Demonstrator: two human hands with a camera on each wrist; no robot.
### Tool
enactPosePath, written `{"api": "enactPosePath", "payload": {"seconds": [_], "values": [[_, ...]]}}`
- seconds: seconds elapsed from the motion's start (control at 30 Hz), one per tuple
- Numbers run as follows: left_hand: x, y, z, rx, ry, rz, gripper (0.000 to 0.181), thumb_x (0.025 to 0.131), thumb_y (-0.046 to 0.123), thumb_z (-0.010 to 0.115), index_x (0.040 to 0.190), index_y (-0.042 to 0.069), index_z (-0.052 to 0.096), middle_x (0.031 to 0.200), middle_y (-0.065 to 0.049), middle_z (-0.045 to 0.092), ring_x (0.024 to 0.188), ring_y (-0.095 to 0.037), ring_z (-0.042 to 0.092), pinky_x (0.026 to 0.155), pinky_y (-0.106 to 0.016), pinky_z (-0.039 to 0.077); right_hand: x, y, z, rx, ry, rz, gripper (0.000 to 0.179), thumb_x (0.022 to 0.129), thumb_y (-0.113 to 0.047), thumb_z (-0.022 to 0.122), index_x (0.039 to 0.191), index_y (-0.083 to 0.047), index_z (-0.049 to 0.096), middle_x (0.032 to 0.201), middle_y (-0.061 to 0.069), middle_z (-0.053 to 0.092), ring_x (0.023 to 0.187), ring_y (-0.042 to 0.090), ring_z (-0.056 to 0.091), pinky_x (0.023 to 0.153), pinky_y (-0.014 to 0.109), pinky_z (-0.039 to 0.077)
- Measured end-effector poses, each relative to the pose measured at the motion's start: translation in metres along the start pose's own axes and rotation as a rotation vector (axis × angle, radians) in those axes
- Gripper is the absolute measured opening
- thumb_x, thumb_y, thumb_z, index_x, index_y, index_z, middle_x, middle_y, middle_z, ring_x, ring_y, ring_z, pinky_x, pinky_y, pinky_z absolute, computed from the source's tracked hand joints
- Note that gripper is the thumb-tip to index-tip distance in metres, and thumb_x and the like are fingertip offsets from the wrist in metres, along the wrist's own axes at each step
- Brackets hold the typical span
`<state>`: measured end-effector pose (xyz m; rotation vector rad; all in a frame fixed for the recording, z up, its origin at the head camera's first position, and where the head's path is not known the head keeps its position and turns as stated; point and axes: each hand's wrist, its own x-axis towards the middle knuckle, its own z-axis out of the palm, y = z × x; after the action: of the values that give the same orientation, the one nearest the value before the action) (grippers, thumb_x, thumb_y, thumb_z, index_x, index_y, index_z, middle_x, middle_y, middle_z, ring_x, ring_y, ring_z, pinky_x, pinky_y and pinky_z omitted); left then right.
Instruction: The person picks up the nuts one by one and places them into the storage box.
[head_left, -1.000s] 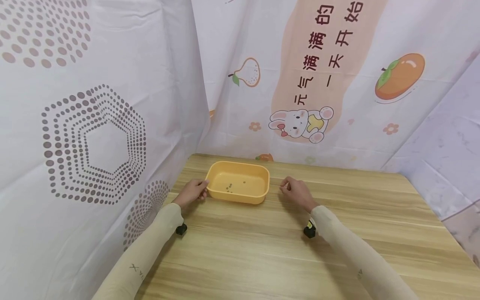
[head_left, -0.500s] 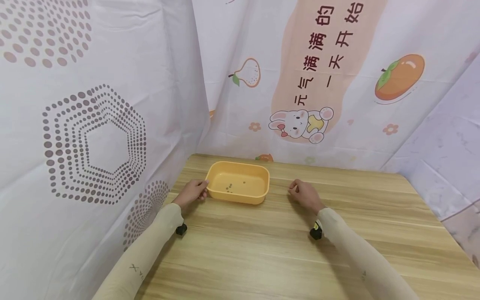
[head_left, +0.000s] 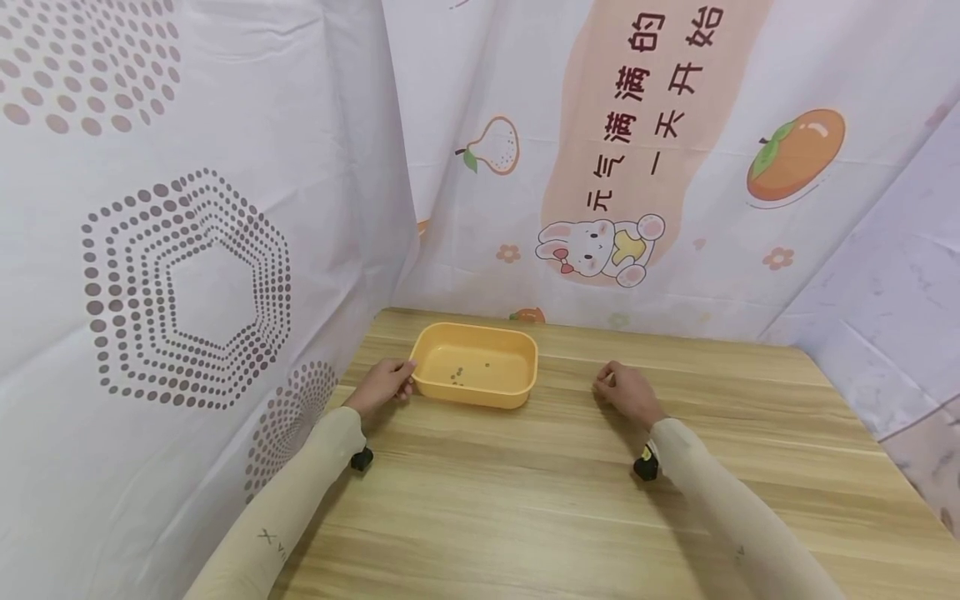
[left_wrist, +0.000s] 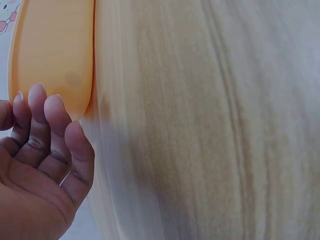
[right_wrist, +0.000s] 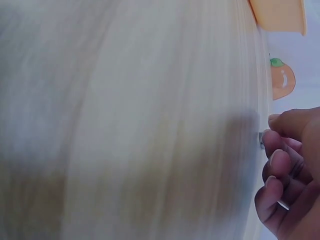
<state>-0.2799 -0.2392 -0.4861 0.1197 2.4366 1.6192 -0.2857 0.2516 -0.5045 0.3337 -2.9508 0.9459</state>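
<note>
My left hand (head_left: 382, 386) pinches the left rim of a shallow yellow-orange plastic tray (head_left: 476, 397). In the left wrist view the fingers (left_wrist: 57, 112) lie against the tray's end, with the thumb at the frame's left edge. Several tiny dark pieces (head_left: 459, 372) are scattered on the tray's floor, too small to make out. To the right of the tray, my right hand (head_left: 628, 393) is just above the table, apart from the tray. Between its thumb and index finger it pinches a small grey metal piece (right_wrist: 261, 140), mostly hidden by the fingertips.
The wood-grain table (head_left: 480, 500) runs back to a white printed curtain (head_left: 465, 250) behind the tray. Another patterned curtain (head_left: 322, 275) hangs close along the left side. At the right, the table's edge borders a pale marbled surface (head_left: 892, 333).
My right hand has moved to the right, farther from the tray, with its fingers kept together. My left hand and the tray have stayed put.
</note>
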Motion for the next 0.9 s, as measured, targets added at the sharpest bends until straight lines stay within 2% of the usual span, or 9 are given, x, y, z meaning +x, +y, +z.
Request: {"api": "enactPosePath", "payload": {"seconds": [0.33,0.77,0.9], "values": [[-0.001,0.001,0.000,0.012,-0.005,-0.001,0.039,0.112,0.033,0.048,0.099,0.000,0.065,0.081,-0.008,0.063,0.068,-0.015,0.059,0.062,-0.026,0.052,-0.005,0.009,-0.003,-0.015,-0.003,0.012,0.018,0.101,-0.019,0.067,0.106,-0.002,0.065,0.088,0.007,0.072,0.075,0.017,0.065,0.066,0.034,0.052],[0.000,0.000,-0.001,0.015,-0.002,-0.006,0.039,0.111,0.035,0.048,0.100,0.001,0.064,0.082,-0.008,0.063,0.069,-0.014,0.059,0.062,-0.026,0.052,-0.004,0.012,-0.001,-0.043,0.014,-0.002,0.022,0.101,-0.025,0.069,0.105,-0.004,0.066,0.089,0.008,0.071,0.079,0.021,0.065,0.074,0.044,0.054],[0.000,0.000,-0.001,0.019,-0.005,0.000,0.039,0.111,0.035,0.048,0.101,0.001,0.065,0.082,-0.007,0.063,0.068,-0.014,0.059,0.061,-0.026,0.052,-0.002,0.010,0.001,-0.054,0.007,-0.007,0.020,0.101,-0.024,0.067,0.103,-0.004,0.067,0.087,0.008,0.071,0.078,0.022,0.064,0.072,0.043,0.053]]}}
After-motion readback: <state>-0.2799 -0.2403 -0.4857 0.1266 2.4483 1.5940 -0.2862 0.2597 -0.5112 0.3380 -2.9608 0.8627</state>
